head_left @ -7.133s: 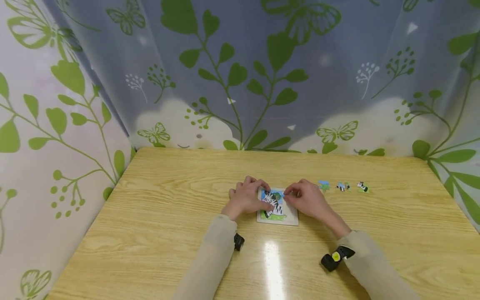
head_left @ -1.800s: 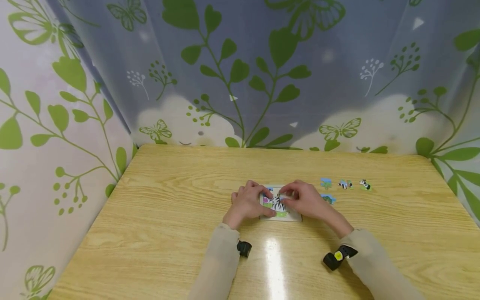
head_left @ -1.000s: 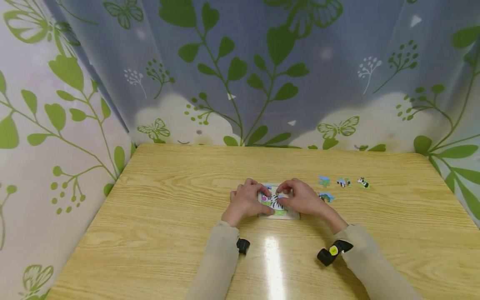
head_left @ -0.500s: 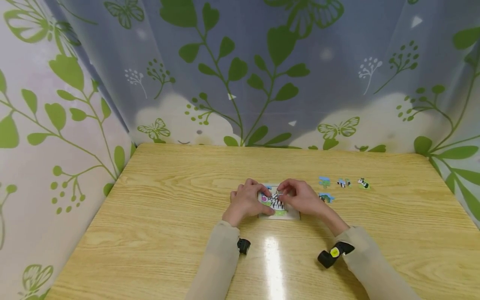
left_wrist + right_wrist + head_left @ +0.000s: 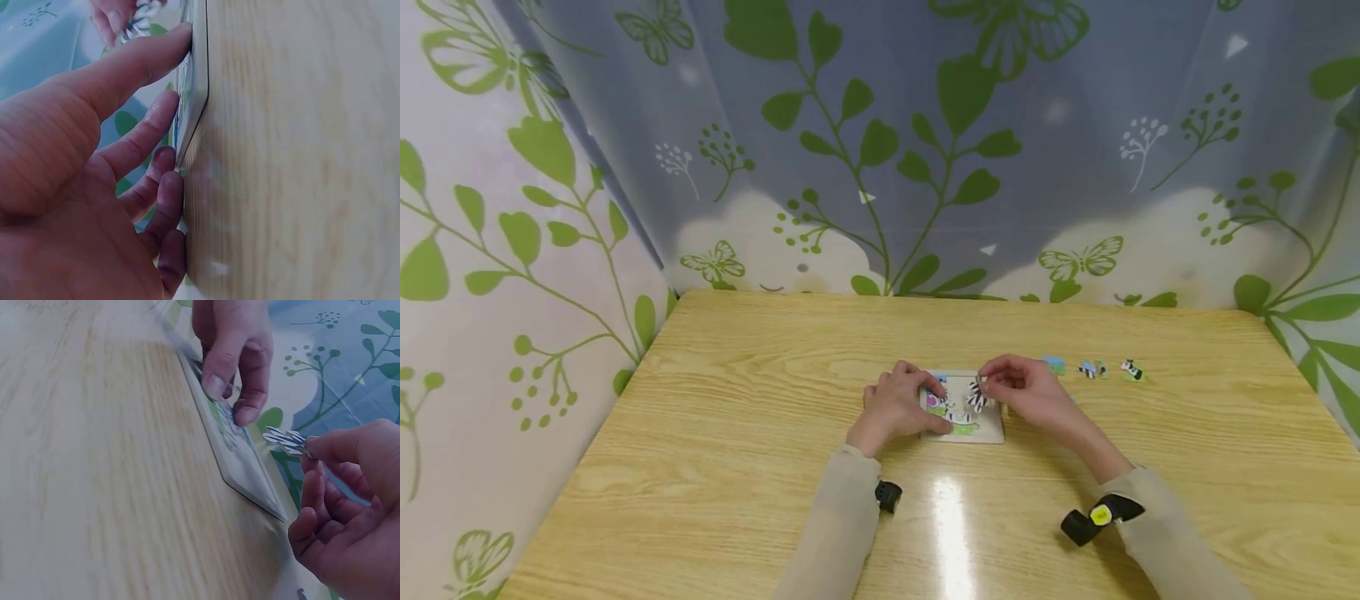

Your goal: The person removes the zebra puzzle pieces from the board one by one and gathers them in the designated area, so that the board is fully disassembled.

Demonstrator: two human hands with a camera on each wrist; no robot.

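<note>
My right hand (image 5: 1028, 392) pinches a black-and-white striped puzzle piece (image 5: 977, 394) between thumb and index finger. In the right wrist view the puzzle piece (image 5: 287, 440) is held up, apart from the board. Below it lies a small pale puzzle board (image 5: 991, 429) with printed zebra pieces in its left and lower parts and bare wood at the upper right. My left hand (image 5: 898, 406) rests at the board's left side. In the left wrist view the thumb presses on the board (image 5: 199, 69), and the other fingers rest loosely bent by its edge and the table.
Beyond my right hand lie a blue-green piece (image 5: 1054, 364), a blue-and-black piece (image 5: 1092, 369) and a black-and-white animal piece (image 5: 1131, 370). Another piece is mostly hidden behind that hand. A patterned curtain (image 5: 880, 150) stands behind the wooden table (image 5: 737, 375).
Over the last half second my right hand has lifted the striped piece out of the board and moved it right, baring wood there. Earlier, a tree piece went to the table. The left hand stays.
</note>
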